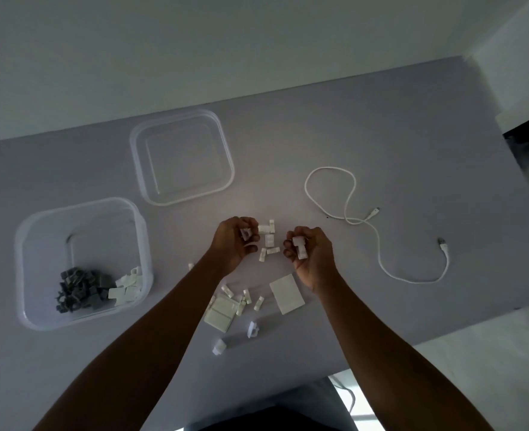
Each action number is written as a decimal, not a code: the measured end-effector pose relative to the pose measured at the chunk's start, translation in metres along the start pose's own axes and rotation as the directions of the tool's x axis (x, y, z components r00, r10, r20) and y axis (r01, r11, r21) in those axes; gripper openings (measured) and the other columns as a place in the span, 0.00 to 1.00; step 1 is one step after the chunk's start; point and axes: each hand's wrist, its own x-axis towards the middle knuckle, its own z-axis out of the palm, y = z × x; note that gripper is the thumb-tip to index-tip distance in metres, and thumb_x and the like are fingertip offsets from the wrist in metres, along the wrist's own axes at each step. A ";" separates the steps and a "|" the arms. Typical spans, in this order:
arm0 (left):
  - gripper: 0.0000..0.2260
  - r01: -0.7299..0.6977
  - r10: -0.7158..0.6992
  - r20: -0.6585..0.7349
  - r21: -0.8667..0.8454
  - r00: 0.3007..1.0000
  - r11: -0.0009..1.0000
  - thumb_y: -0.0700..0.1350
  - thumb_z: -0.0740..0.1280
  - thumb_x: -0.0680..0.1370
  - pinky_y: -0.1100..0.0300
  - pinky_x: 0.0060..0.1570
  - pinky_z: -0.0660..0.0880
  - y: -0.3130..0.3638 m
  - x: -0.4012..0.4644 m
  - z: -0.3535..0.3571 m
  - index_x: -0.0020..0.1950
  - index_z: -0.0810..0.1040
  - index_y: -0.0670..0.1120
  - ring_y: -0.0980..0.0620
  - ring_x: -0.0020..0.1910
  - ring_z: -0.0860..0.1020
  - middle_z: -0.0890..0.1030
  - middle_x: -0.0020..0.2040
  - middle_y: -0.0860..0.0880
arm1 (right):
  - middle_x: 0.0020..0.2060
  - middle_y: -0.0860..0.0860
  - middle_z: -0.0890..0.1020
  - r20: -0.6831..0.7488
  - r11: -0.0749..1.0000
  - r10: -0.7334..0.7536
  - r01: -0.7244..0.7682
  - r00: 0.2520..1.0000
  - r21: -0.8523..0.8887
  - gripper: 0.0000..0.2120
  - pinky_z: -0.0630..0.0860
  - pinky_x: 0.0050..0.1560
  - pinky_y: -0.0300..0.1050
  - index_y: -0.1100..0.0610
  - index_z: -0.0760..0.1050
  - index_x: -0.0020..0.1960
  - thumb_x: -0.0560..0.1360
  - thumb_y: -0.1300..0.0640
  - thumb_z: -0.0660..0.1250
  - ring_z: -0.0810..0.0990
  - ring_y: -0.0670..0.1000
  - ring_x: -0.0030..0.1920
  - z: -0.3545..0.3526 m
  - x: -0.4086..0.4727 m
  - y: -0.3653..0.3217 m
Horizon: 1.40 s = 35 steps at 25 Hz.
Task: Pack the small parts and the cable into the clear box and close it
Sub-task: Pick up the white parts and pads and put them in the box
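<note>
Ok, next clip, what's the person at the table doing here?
A person is gathering small white parts off a grey table. The left hand and the right hand each hold a few white clips. More white clips lie between the hands and nearer the person. The clear box, at the left, already holds dark and white parts. Its lid lies beside it, and the white cable is on the table to the right.

Clear glossy plastic box (82, 318) — matt table (381, 144)
</note>
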 end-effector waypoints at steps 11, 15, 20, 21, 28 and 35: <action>0.09 -0.219 0.416 0.075 0.925 0.906 0.311 0.44 0.71 0.75 0.64 0.46 0.67 0.001 0.034 0.000 0.54 0.81 0.46 0.54 0.45 0.75 0.80 0.47 0.52 | 0.42 0.52 0.84 0.151 0.086 -0.439 0.209 0.886 -0.974 0.10 0.76 0.46 0.43 0.58 0.82 0.47 0.71 0.52 0.75 0.81 0.50 0.44 0.013 0.025 0.032; 0.11 -0.252 0.458 0.158 0.956 0.875 0.151 0.50 0.73 0.74 0.60 0.46 0.71 -0.004 0.039 -0.006 0.53 0.82 0.48 0.50 0.47 0.79 0.83 0.50 0.48 | 0.44 0.54 0.85 0.204 -0.031 -0.473 0.215 0.857 -0.976 0.09 0.74 0.46 0.41 0.58 0.82 0.48 0.73 0.54 0.72 0.82 0.52 0.46 0.005 0.024 0.035; 0.13 -0.274 0.484 0.237 0.962 0.842 0.006 0.54 0.68 0.77 0.52 0.52 0.76 -0.007 0.033 -0.003 0.58 0.80 0.48 0.45 0.51 0.79 0.80 0.53 0.45 | 0.30 0.49 0.78 -0.026 0.557 -0.410 0.228 0.912 -0.799 0.06 0.68 0.31 0.36 0.56 0.79 0.37 0.72 0.58 0.68 0.73 0.44 0.29 -0.002 0.000 0.022; 0.15 -0.281 0.471 0.259 0.959 0.843 -0.025 0.54 0.68 0.76 0.51 0.52 0.76 -0.009 0.032 -0.004 0.59 0.79 0.48 0.45 0.50 0.78 0.80 0.53 0.45 | 0.27 0.50 0.74 -0.084 0.723 -0.305 0.174 0.949 -0.669 0.06 0.65 0.27 0.41 0.57 0.77 0.35 0.70 0.59 0.66 0.69 0.48 0.26 -0.003 -0.007 0.020; 0.10 -0.229 0.368 0.094 0.911 0.925 0.344 0.48 0.66 0.77 0.59 0.33 0.67 -0.020 0.021 -0.004 0.38 0.75 0.44 0.49 0.33 0.72 0.76 0.34 0.47 | 0.30 0.56 0.69 0.096 0.972 -0.057 0.077 0.994 -0.223 0.08 0.52 0.29 0.43 0.60 0.69 0.34 0.70 0.64 0.54 0.61 0.50 0.29 -0.031 -0.054 0.045; 0.12 -0.015 -0.081 0.407 0.228 0.910 0.974 0.41 0.56 0.63 0.61 0.30 0.60 -0.001 -0.063 -0.028 0.41 0.73 0.39 0.49 0.30 0.65 0.72 0.37 0.42 | 0.28 0.56 0.73 0.009 0.944 -0.046 0.046 0.999 -0.326 0.23 0.55 0.27 0.41 0.60 0.73 0.35 0.80 0.45 0.57 0.65 0.51 0.25 -0.030 -0.074 0.073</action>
